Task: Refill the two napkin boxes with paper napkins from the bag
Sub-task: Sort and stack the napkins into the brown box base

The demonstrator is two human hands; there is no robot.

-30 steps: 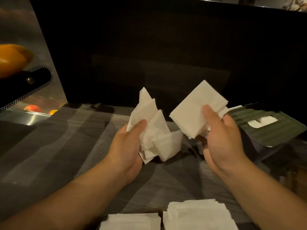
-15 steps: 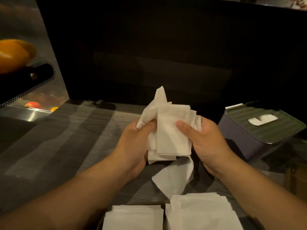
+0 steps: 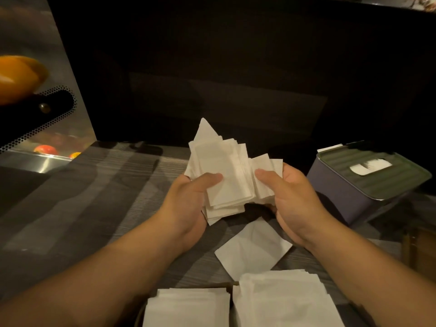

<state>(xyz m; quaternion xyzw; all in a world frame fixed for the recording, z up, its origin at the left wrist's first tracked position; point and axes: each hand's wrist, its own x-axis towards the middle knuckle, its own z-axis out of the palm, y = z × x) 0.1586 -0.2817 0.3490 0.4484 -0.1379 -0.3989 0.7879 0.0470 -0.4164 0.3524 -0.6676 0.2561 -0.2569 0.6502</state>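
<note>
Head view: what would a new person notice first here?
Both hands, left and right, hold an untidy napkin bundle at the centre, above the table. One loose napkin lies below them, two stacks sit at the near edge, and a closed box stands at right.

Dim warm light, dark background, soft focus, wide-angle edge distortion
</note>
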